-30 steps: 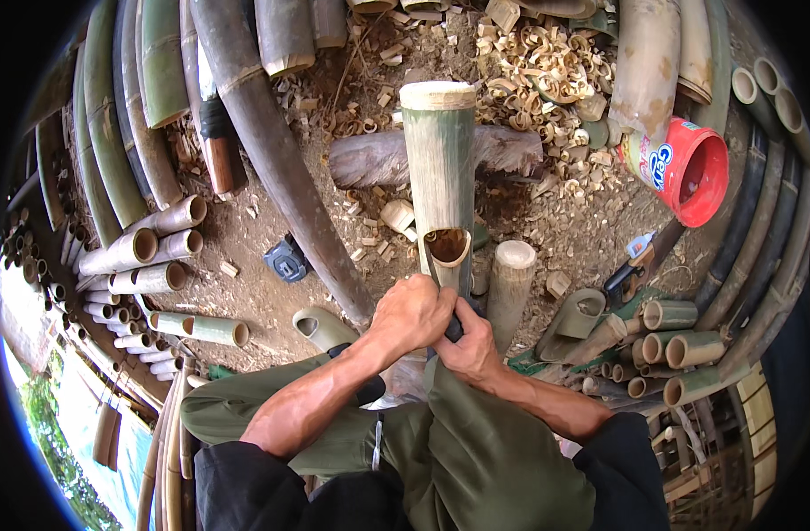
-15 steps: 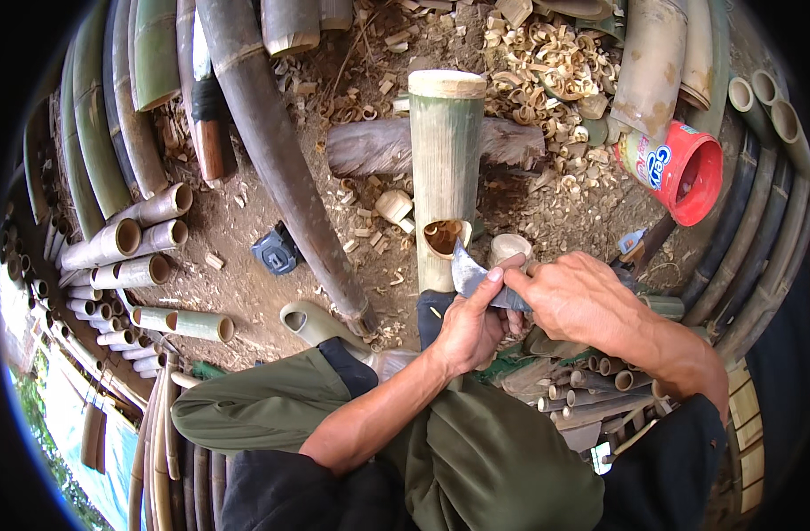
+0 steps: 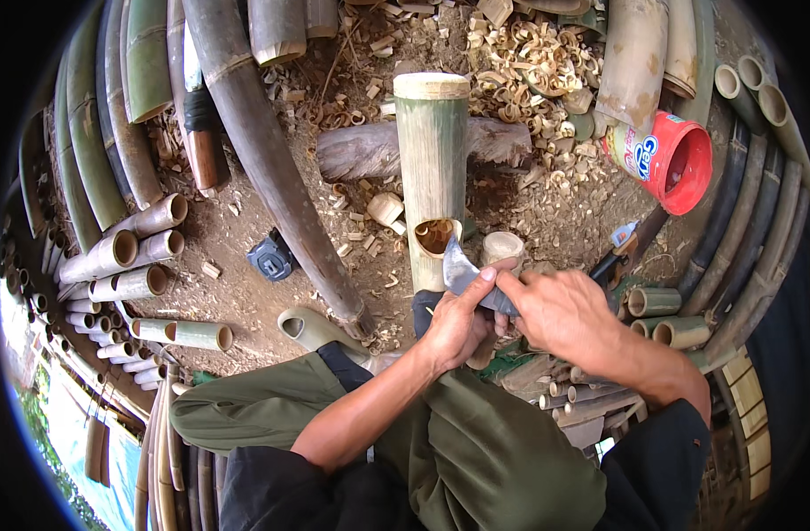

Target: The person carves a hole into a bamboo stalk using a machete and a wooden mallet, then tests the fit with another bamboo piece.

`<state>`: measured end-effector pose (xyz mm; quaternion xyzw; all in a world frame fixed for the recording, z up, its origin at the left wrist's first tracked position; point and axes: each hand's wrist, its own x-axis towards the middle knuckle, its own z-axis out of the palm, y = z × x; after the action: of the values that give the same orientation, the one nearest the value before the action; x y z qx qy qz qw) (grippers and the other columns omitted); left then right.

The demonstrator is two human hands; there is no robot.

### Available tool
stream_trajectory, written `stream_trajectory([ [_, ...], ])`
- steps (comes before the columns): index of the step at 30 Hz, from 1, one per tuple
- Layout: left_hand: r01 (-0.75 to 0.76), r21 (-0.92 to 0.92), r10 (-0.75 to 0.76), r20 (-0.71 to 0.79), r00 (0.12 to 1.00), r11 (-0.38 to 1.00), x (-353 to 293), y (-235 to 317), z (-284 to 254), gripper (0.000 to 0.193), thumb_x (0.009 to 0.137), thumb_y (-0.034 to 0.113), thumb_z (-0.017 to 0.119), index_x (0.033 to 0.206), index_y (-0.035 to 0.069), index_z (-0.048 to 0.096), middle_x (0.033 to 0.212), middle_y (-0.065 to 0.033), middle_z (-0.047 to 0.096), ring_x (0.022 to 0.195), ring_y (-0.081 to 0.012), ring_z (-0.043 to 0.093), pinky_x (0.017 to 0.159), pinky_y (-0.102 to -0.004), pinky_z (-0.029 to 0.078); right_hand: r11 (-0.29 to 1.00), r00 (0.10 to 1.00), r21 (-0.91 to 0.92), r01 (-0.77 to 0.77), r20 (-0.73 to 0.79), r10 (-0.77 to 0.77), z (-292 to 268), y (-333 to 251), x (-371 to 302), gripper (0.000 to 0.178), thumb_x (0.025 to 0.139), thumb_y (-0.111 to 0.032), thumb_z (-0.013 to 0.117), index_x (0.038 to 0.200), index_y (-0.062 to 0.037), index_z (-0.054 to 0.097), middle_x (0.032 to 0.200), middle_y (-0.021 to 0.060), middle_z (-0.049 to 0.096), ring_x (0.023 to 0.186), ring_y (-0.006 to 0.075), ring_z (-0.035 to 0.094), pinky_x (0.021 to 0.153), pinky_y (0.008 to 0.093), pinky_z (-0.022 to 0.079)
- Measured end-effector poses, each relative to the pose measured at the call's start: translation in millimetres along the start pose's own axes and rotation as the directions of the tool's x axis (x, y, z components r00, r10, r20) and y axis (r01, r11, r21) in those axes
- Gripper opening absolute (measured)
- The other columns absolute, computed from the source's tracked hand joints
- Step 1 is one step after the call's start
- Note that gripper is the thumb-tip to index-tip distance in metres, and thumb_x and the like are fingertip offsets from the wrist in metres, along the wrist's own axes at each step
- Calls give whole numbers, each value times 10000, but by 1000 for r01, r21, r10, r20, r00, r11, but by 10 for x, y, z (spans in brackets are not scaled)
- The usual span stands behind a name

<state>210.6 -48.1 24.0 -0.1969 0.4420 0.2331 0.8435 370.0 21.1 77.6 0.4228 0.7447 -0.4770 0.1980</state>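
Note:
A thick, pale green bamboo section (image 3: pixel 432 164) lies pointing away from me, propped across a dark log (image 3: pixel 361 152). Near its close end is a cut opening (image 3: pixel 437 237) with a brown inside. The pointed metal blade of a knife (image 3: pixel 459 268) has its tip at the right rim of that opening. Both hands grip the knife: my left hand (image 3: pixel 458 323) is closed with its thumb along the blade, and my right hand (image 3: pixel 560 311) is closed around the handle end, which the fingers mostly hide. A short bamboo piece (image 3: pixel 504 248) stands just beyond my hands.
Wood shavings (image 3: pixel 547 66) cover the ground ahead. A red container (image 3: pixel 684 168) lies on its side to the right. A dark tape measure (image 3: pixel 270 257), a long bamboo pole (image 3: pixel 272 150) and cut bamboo tubes (image 3: pixel 113 254) are on the left. A sheathed-looking blade with wooden part (image 3: pixel 203 150) lies farther off.
The whole view has shifted slightly, so things sit a little farther left. Both hands keep their hold on the knife, its tip staying by the opening's rim.

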Motion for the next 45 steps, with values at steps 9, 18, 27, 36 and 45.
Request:
stream_trajectory([
  [9, 64, 542, 110, -283, 953, 838, -125, 213, -130, 366, 969, 260, 512, 1046, -51, 687, 622, -80, 613, 477, -126, 508, 459, -269, 409, 811, 983, 555, -182, 74, 170, 557, -177, 105, 322, 798, -141, 626, 1075, -20, 517, 750, 253, 651, 713, 442, 645, 646, 507, 514],
  [18, 100, 907, 284, -230, 931, 408, -136, 456, -307, 420, 888, 284, 521, 727, -83, 645, 598, -291, 591, 601, -408, 649, 620, -477, 506, 579, 928, 804, -137, -100, 358, 990, -514, 258, 446, 795, -144, 693, 1186, -10, 525, 827, 253, 653, 787, 419, 672, 659, 443, 517],
  [27, 138, 989, 316, -150, 937, 62, -85, 657, -350, 433, 889, 298, 519, 744, -85, 656, 705, -345, 597, 738, -487, 648, 675, -521, 499, 545, 846, 838, -28, -270, 459, 1329, -688, 417, 431, 777, -124, 686, 1168, -19, 538, 899, 248, 657, 839, 412, 673, 703, 441, 532],
  [36, -163, 815, 314, -24, 949, 556, 124, 375, 224, 375, 950, 268, 467, 972, -65, 638, 719, -174, 667, 668, -298, 658, 642, -410, 511, 907, 938, 384, -174, -216, 271, 311, 5, 110, 250, 809, -167, 665, 969, -24, 536, 668, 227, 628, 650, 447, 633, 595, 501, 515],
  [45, -300, 35, 300, 9, 954, 953, 14, 346, 152, 277, 997, 254, 471, 1008, 23, 623, 686, -39, 566, 581, -135, 512, 555, -269, 420, 989, 1000, -146, 19, -5, -20, -517, -286, 421, 170, 773, -128, 641, 888, -5, 666, 705, 168, 671, 704, 315, 698, 611, 423, 538],
])
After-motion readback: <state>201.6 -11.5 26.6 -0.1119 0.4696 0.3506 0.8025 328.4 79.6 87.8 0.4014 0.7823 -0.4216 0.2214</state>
